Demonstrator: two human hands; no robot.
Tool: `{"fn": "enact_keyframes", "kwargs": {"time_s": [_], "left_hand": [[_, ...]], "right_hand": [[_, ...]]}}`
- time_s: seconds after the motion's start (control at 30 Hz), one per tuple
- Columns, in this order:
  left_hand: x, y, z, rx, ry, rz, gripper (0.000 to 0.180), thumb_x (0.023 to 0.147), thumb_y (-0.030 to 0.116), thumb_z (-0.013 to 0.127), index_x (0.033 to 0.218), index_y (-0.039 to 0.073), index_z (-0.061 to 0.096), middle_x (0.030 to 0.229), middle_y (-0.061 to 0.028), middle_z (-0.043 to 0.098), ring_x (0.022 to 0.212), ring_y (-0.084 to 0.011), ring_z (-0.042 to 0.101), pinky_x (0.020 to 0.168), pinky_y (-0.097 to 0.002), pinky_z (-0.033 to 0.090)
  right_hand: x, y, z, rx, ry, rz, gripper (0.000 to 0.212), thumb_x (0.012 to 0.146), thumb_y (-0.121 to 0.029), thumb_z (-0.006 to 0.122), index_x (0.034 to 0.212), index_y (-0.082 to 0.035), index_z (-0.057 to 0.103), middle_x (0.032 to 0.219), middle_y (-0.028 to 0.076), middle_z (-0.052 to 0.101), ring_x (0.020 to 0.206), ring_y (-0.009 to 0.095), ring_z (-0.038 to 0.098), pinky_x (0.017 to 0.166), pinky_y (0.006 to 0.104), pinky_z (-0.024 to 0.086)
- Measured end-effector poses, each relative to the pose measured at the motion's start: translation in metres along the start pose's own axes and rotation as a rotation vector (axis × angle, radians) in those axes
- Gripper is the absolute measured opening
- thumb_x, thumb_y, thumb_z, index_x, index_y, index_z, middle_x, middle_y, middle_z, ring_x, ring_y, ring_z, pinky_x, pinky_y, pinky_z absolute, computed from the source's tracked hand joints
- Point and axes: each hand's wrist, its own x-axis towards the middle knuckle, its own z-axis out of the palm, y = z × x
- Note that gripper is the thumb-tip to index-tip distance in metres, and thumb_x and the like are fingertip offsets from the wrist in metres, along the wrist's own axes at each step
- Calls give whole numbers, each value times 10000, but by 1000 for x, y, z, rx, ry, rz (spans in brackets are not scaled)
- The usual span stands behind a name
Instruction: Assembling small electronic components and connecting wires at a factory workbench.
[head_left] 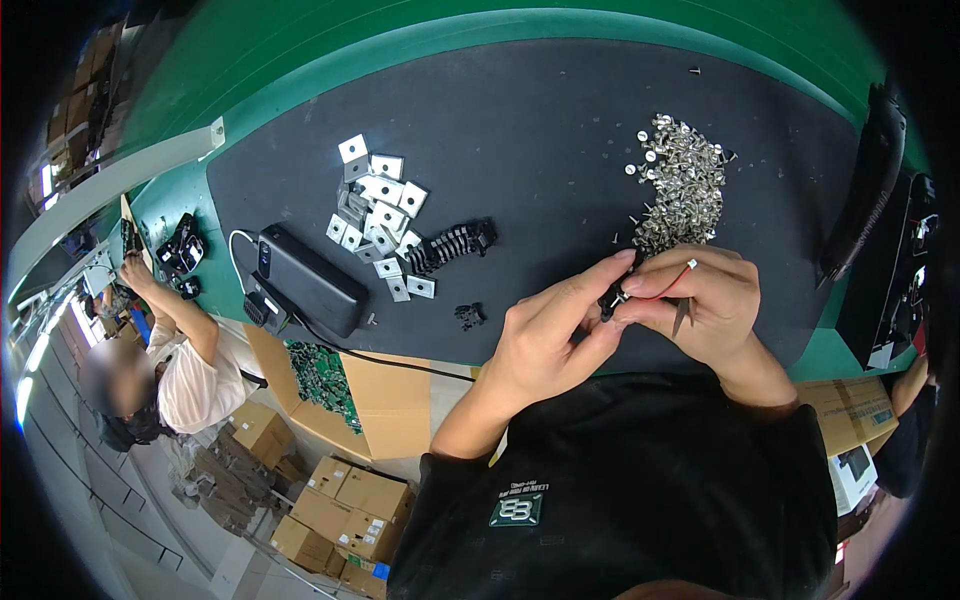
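Both my hands meet over the near right part of the dark mat. Between the fingertips of my left hand (553, 325) is a small black part (608, 302); the fingers cover most of it. My right hand (705, 305) pinches at the same part from the other side. A thin red wire (672, 284) with a white plug (691, 264) runs across the right fingers; where its other end goes is hidden. Below those fingers a grey pointed metal piece (682, 316) sticks out. Just beyond my hands lies a heap of silver screws (683, 185).
Square metal plates with holes (385, 190) lie at left, beside a row of black parts (452, 246). A black power bank (312, 280) trails a cable. One black piece (468, 316) lies near the edge. Another person (185, 350) works at far left; cardboard boxes (345, 510) stand below.
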Motion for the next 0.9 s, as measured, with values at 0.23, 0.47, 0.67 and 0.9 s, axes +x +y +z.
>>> {"fn": "enact_keyframes", "kwargs": {"time_s": [0.23,0.47,0.67,0.9], "left_hand": [[-8,-8,0,-61,29,-49,509,728,-56,673,1223,-38,556,1008,-145,667,539,-94,542,508,-221,461],[-11,-12,1,-87,59,-78,506,725,-53,683,1217,-33,564,986,-137,670,526,-82,525,504,-216,455],[-9,-9,-1,-96,41,-102,517,727,-38,691,1228,-20,565,686,-58,576,489,-71,474,476,-210,406],[-8,-8,-3,-69,25,-102,531,731,-30,690,1245,-8,559,599,-32,506,481,-72,461,471,-210,393]], "right_hand": [[1,3,-4,34,-110,-33,187,672,-99,799,816,-37,696,772,67,695,613,167,666,526,245,527],[1,1,-4,8,-93,3,166,663,-17,767,809,-45,692,788,58,691,633,164,668,528,242,527],[2,2,-1,-35,-67,-5,185,639,1,765,795,-38,675,773,56,669,620,159,649,530,245,515],[3,0,3,-39,-46,21,172,640,-1,761,779,-37,665,764,52,662,611,155,640,526,242,509]]}}
